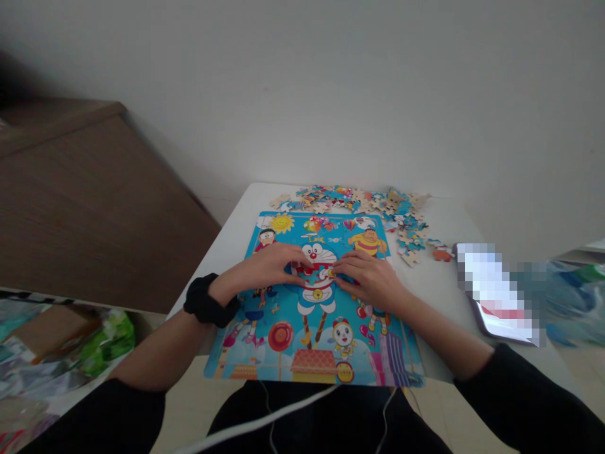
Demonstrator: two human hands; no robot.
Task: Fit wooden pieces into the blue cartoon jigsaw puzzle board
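On the table lies a colourful jigsaw puzzle board (281, 359) with a blue-and-white cartoon cat at its middle. My left hand (276, 261) comes in from the left, thumb and fingers curved around a red-and-blue jigsaw piece (307, 272) on the cat's body. From the right, my right hand (371, 277) pinches a second jigsaw piece (325, 274) beside it. Both pieces sit low over the board, just under the cat's face. The fingers partly cover them, so their outlines do not show fully. A black band circles my left wrist.
Loose jigsaw pieces (362, 200) are heaped along the table's back edge and down the right side. A phone (496, 293) lies at the right. White wall stands behind, a wooden cabinet (94, 189) to the left. A white cable (274, 416) crosses my lap.
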